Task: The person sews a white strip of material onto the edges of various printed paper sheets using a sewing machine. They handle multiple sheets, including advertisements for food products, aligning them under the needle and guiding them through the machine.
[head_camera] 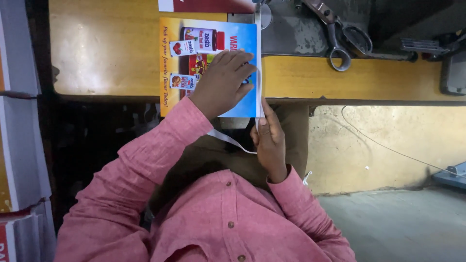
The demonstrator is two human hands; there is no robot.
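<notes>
The left hand lies flat, fingers spread, on a glossy blue-and-orange printed sheet. The right hand pinches a thin white strip along the sheet's edge. Judged step: aligning; pressing down comes next.

The left hand presses on a printed sheet that is sky blue under the fingers and orange-yellow along its far edge, patterned with red jars and boxes. The right hand pinches a white tape beside the sheet's blue edge. Both sleeves are faded pink-red with brown buttons. The wooden table beneath the sheet is honey yellow.
</notes>
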